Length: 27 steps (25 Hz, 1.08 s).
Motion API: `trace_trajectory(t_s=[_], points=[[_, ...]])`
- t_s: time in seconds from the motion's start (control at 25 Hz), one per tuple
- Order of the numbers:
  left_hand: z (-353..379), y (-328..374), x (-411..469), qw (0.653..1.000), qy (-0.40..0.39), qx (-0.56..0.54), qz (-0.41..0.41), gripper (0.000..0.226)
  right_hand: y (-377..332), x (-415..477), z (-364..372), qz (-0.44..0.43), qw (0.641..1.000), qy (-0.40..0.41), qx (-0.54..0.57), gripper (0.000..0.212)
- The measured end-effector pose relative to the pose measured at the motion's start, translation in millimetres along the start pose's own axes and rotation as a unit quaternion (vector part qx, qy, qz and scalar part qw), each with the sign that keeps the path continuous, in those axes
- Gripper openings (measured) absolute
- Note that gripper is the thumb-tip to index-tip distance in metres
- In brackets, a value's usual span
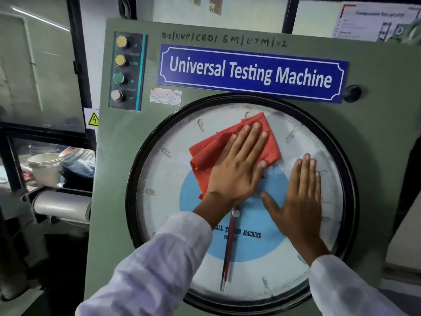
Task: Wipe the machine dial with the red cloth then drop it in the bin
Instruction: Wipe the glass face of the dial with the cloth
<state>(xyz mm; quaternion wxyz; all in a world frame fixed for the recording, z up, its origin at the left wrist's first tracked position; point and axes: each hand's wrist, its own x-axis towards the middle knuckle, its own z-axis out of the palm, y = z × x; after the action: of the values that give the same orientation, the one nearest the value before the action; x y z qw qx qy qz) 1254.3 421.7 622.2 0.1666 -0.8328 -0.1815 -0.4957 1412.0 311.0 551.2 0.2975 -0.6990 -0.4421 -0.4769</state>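
Observation:
The big round machine dial (164, 179), white with a blue centre and a black rim, fills the middle of the green panel. A crumpled red cloth (209, 153) lies on its upper middle. My left hand (239, 169) presses flat on the cloth, fingers spread and pointing up. Beside it my right hand (300, 197) rests flat on the bare glass at the dial's right side, holding nothing. Red and black pointers (229, 249) hang down from the hub. No bin is in view.
A blue "Universal Testing Machine" sign (250, 73) sits above the dial. A strip of push buttons (125, 70) is at the upper left and a black knob (352, 93) at the upper right. Buckets (45, 167) and a grey cylinder (61, 205) stand to the left.

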Motion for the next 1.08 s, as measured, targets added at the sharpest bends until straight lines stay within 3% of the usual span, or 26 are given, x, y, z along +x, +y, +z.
trace_trajectory(t_s=[0.08,0.28,0.72,0.92,1.08], points=[[-8.4,-26.7,-8.4,1.000,0.005,0.007,0.017,0.062,1.3,0.3,-0.2,-0.005,1.000,0.008,-0.001,0.108],[-14.2,-65.6,-61.1,0.991,0.065,-0.010,-0.114,0.062,1.3,-0.4,-1.0,-0.014,1.000,0.012,-0.011,0.107],[-14.1,-59.7,-52.7,0.993,0.051,-0.042,-0.097,0.069,-2.0,-1.4,0.7,-0.013,0.999,0.032,-0.012,0.104],[-29.6,-72.8,-50.0,0.998,-0.024,-0.049,-0.005,0.073,-0.8,0.3,0.1,-0.007,1.000,0.025,-0.008,0.105],[-57.8,-122.6,-42.1,0.990,-0.074,0.059,0.103,0.076,-0.4,1.6,-1.8,0.006,1.000,-0.004,-0.005,0.108]])
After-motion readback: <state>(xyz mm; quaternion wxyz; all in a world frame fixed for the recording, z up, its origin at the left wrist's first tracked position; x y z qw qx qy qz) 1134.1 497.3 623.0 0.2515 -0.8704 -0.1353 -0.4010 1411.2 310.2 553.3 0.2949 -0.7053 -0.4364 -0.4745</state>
